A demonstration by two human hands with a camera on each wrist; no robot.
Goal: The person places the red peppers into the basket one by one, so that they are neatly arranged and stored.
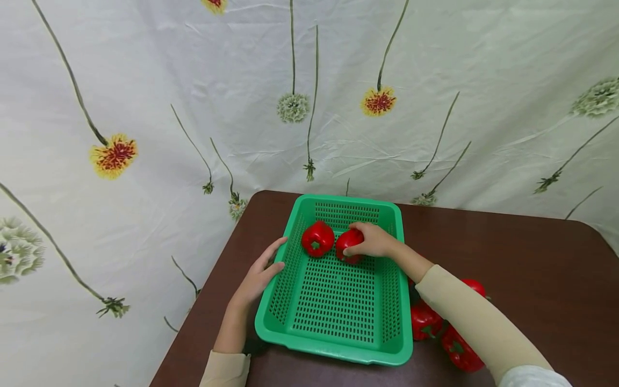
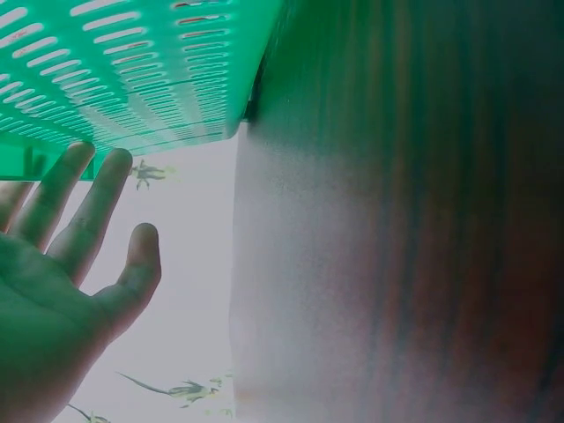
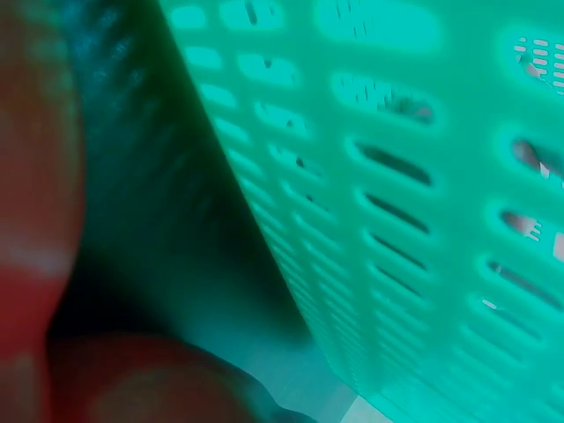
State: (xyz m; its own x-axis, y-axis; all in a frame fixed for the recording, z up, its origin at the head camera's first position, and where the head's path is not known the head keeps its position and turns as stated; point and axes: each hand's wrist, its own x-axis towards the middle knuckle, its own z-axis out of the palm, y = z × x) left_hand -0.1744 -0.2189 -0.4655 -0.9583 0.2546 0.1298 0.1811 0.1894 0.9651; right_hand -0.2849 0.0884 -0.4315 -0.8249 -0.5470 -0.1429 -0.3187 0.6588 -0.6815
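Two beige sleeves: at the lower edge, the left sleeve point(image 1: 225, 370) is cut off by the picture border; by the right sleeve point(image 1: 474, 317), the peppers outside the basket are partly covered.
Outer red bell peppers point(image 1: 464, 352): at least three are grouped on the tabletop, just beside the basket's right wall.
Green perforated plastic basket point(image 1: 333, 352): placed on the tabletop, with its long sides directed away from the viewer.
Left hand point(image 1: 257, 275): held at the basket's left side, fingers spread wide and thumb set apart; whether the rim is touched cannot be told.
Right hand point(image 1: 374, 241): placed within the basket's far half; one pepper is grasped from above by curled fingers and thumb.
Grasped red bell pepper point(image 1: 343, 239): partly hidden by the hand; whether the basket floor is touched cannot be told.
Neighbouring red bell pepper point(image 1: 319, 235): seen just left of the grasped one, its green stem turned toward the viewer.
Dark brown tabletop point(image 1: 508, 252): bounded by rounded far corners.
White cloth point(image 1: 242, 80): hung behind, printed with yellow-and-red blooms and pale dandelion heads.
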